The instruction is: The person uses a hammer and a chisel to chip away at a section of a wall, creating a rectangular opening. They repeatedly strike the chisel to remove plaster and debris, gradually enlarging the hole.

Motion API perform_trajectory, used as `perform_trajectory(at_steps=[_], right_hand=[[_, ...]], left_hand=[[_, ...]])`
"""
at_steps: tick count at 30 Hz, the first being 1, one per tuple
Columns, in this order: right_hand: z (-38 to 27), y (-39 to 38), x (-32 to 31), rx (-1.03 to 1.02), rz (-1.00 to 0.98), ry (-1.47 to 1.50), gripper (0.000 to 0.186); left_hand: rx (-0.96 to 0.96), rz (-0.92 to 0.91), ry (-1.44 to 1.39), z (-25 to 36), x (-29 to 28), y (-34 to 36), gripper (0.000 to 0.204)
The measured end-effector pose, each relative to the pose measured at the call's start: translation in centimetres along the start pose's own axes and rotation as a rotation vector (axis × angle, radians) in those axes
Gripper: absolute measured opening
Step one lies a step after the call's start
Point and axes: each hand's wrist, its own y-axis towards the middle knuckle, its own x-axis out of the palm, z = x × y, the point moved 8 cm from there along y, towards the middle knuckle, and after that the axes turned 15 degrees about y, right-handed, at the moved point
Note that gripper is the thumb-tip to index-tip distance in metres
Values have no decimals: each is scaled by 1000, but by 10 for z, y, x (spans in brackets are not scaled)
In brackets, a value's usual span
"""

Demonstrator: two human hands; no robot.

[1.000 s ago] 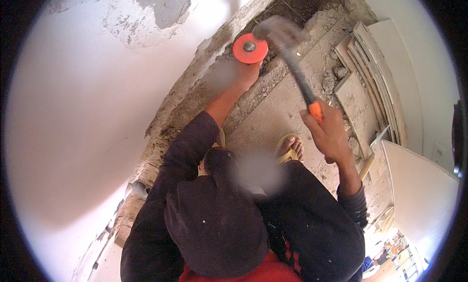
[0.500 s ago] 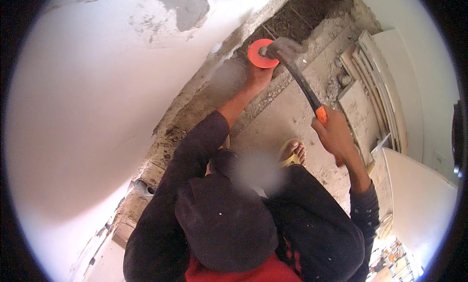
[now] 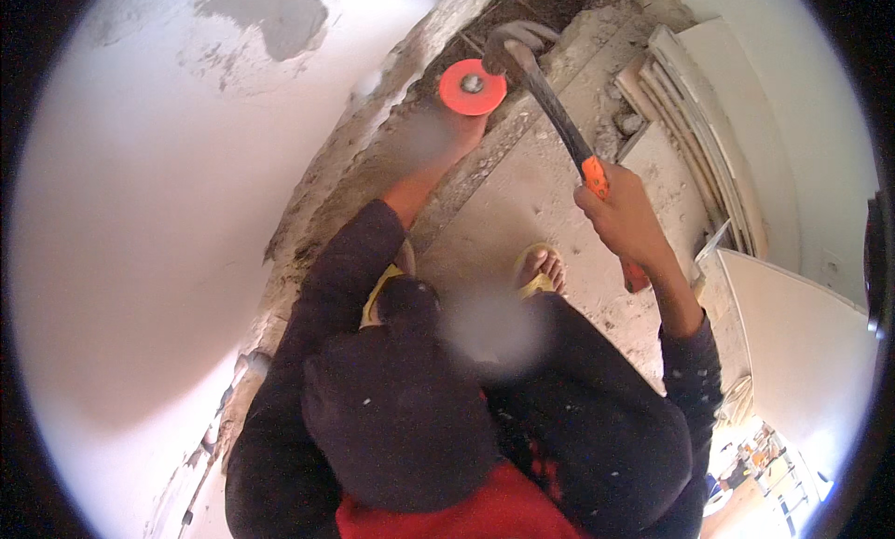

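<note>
Right hand (image 3: pixel 626 217): fingers wrapped tight around the orange grip of the hammer (image 3: pixel 550 105), whose shaft runs up and away from them. Left hand (image 3: pixel 438 138): blurred, finger state cannot be determined; the orange disc (image 3: pixel 473 87) sits at its fingertips, touching the hammer head, against the broken wall edge (image 3: pixel 373 129).

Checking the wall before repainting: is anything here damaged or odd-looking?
Yes. The white wall has a grey patch of missing paint at the top, and its base is broken open into a rough channel with crumbled rubble beside the orange disc.
</note>
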Motion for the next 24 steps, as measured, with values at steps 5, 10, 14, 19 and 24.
perform_trajectory(at_steps=[5, 10, 14, 19, 24], right_hand=[[-87, -32, -60, -164, 325, 448, 19], [-79, -26, -53, -396, 312, 373, 17], [6, 1, 9, -126, 50, -43, 27], [20, -24, -3, 102, 169, 151, 29], [71, -63, -22, 186, 428, 34, 22]], left_hand=[[22, 27, -45, -6, -8, 1, 22], [21, -51, -141, 34, -21, 4, 25], [-37, -2, -237, 43, -18, 12, 31], [-166, 36, -265, 35, -61, -4, 18], [-381, 132, -330, 2, -84, -46, 16]])
